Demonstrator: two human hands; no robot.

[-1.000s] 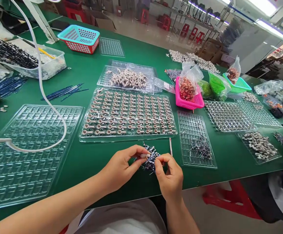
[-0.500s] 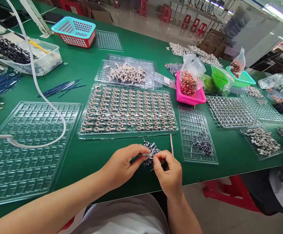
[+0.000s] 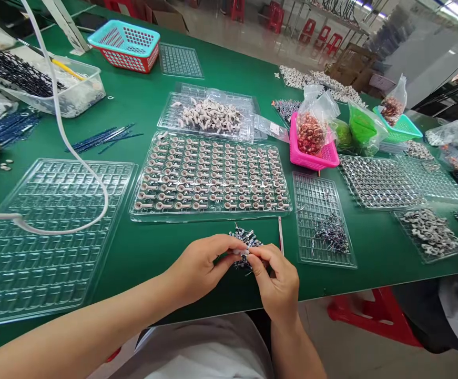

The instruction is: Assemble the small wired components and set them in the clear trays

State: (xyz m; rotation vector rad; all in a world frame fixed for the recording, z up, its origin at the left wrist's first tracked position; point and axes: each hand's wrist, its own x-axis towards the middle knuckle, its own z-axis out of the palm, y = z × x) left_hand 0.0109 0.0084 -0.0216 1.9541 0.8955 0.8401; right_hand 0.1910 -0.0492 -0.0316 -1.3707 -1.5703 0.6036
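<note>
My left hand (image 3: pixel 209 266) pinches a small whitish part (image 3: pixel 241 252) between thumb and fingertips. Close against it, the thumb and index finger of my right hand (image 3: pixel 278 279) are pressed together at the part's right end; whatever they hold is too small to make out. Just behind and below the fingertips lies a pile of small dark components with thin wires (image 3: pixel 247 238). Beyond my hands, a clear tray (image 3: pixel 213 215) carries rows of pale ring-headed pieces. Tweezers (image 3: pixel 281 235) rest to the right of the pile.
An unfilled clear tray (image 3: pixel 55 242) lies left, under a white cable (image 3: pixel 61 113). Loose pale pieces (image 3: pixel 213 116) fill a tray farther back. Right are a pink basket (image 3: pixel 313 159), a tray of wired components (image 3: pixel 325 226) and a red stool (image 3: pixel 374 316).
The view has shifted slightly, so the table items appear a little to the right. My fingertips have drawn closer together around the whitish part.
</note>
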